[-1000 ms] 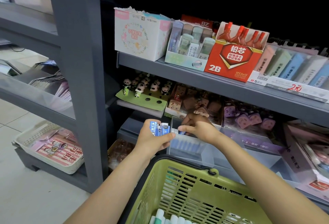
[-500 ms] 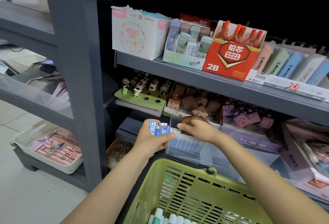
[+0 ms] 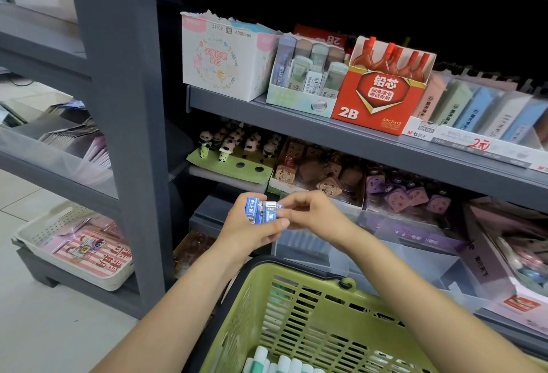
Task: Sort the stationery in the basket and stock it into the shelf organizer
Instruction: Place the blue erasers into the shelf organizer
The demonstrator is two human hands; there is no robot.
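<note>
My left hand grips a small stack of blue-and-white erasers in front of the lower shelf. My right hand has come up to the stack and pinches the rightmost eraser between thumb and fingers. Just behind and below the hands stands a clear plastic organizer with a row of blue erasers in its left compartment. The green basket sits under my forearms, with several white and green capped items at its bottom.
A grey upright post stands to the left. The upper shelf holds a white box, a red 2B lead box and pastel packs. Panda pens and brown and purple erasers fill the middle shelf. A white tray sits low left.
My right hand has left the organizer compartment and moved left and up to the stack in my left hand, where it now pinches an eraser. My left hand barely moved.
</note>
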